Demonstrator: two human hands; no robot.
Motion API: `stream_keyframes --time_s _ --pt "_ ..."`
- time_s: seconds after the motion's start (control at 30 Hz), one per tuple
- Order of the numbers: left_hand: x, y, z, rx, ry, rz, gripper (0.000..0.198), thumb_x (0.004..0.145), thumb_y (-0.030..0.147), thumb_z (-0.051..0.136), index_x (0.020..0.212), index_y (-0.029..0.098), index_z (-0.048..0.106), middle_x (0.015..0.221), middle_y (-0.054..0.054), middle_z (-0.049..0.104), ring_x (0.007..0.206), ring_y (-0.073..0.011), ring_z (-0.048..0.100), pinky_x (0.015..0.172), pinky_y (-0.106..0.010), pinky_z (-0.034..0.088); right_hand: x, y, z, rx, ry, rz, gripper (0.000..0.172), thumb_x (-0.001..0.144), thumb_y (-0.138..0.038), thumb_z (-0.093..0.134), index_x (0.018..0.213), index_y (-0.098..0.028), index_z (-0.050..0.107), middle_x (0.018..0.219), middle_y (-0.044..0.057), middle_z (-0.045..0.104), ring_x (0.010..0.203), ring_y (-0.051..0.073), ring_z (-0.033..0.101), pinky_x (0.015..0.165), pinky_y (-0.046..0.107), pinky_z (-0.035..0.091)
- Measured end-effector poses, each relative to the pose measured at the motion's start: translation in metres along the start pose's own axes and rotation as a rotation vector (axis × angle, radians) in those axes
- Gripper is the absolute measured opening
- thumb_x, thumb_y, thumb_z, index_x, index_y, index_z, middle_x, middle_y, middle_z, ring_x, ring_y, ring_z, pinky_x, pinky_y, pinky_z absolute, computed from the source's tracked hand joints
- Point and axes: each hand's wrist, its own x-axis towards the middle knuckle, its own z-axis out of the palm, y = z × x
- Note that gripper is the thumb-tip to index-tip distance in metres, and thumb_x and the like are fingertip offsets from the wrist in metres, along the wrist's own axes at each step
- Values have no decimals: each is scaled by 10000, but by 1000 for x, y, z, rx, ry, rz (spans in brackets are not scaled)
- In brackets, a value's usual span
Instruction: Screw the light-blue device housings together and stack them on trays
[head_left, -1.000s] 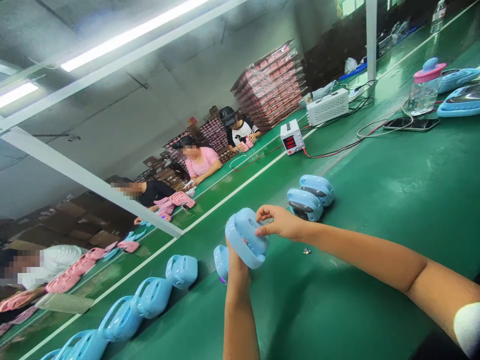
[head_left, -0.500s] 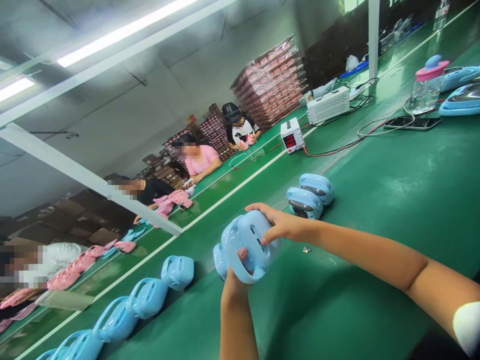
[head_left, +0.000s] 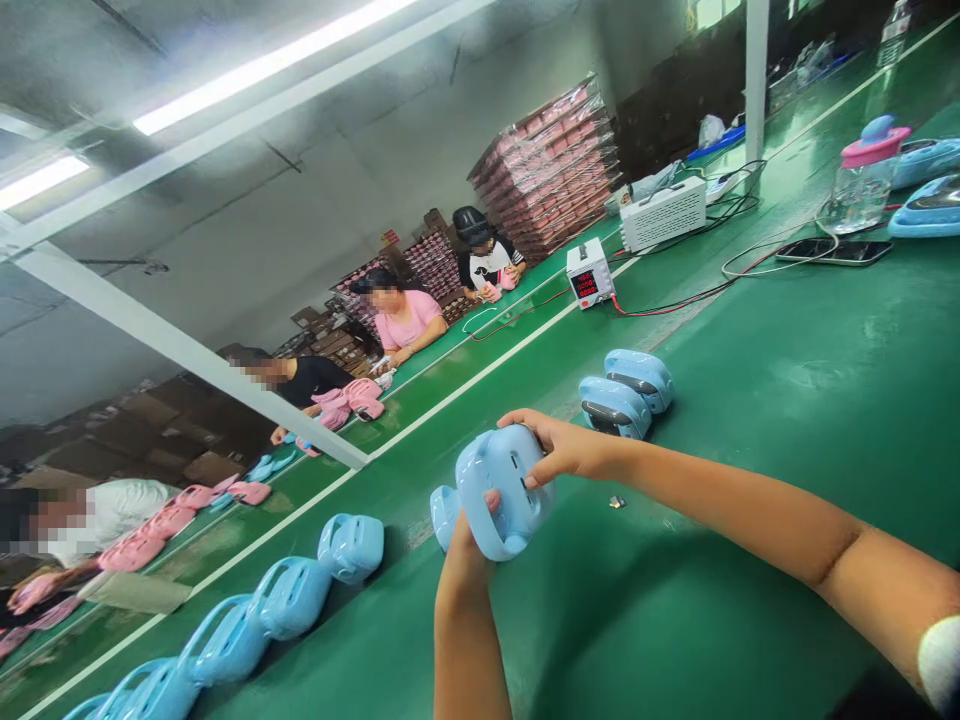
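Both my hands hold one light blue plastic shell [head_left: 501,480] just above the green belt [head_left: 750,450]. My left hand [head_left: 466,545] grips it from below, thumb over its lower rim. From the right, my right hand [head_left: 559,447] clasps its top, fingers curled over the edge. Another blue shell [head_left: 442,515] lies on the belt right behind it. Two more blue shells [head_left: 626,392] with dark insides rest a little beyond my right hand. A small metal part [head_left: 614,502] lies on the belt under my right wrist.
A row of blue shells [head_left: 285,600] runs along the belt at lower left. A small power supply [head_left: 587,274], a white box [head_left: 664,212], cables, a phone [head_left: 832,251] and a pink-lidded bottle [head_left: 864,175] stand farther back. Several people work with pink shells across the line.
I have turned the blue shell in my hands so its slotted face points up, and my right hand slid from pinching its rim to clasping its top.
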Motion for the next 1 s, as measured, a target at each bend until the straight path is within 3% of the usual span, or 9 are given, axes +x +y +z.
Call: stream_keyframes --time_s 0.17,0.43,0.7,0.9,1.0 --pt "0 6 -5 -15 -35 -51 374 560 436 683 826 173 657 862 -127 682 1089 -410 544 886 -515 477 0 -3 -3 -53 5 12 743 542 -215 762 1182 -229 386 982 2 468 902 161 490 718 261 427" --pt "1 6 -4 12 -16 -71 332 567 405 666 818 189 652 805 -119 678 1092 -387 550 844 -490 504 -1 3 4 -112 81 14 703 559 -182 698 1182 -232 374 875 -25 450 778 133 470 629 232 406" --pt "-4 10 -2 -39 -20 -75 441 551 431 698 886 148 655 867 -142 691 1076 -385 567 869 -482 491 -1 -2 -3 -43 -45 -20 750 573 -234 773 1211 -227 377 1024 7 476 928 153 498 748 254 434" --pt "-5 9 1 -4 16 -32 341 619 390 644 896 194 665 846 -120 693 1081 -372 570 842 -489 498 1 6 3 -65 56 9 736 559 -212 745 1198 -235 380 940 -9 471 845 149 494 688 254 432" --pt "1 3 0 8 34 -35 383 610 378 646 946 195 658 828 -125 686 1079 -387 565 830 -493 496 1 5 3 -105 87 24 723 568 -197 714 1209 -227 380 906 -15 473 821 145 495 671 252 430"
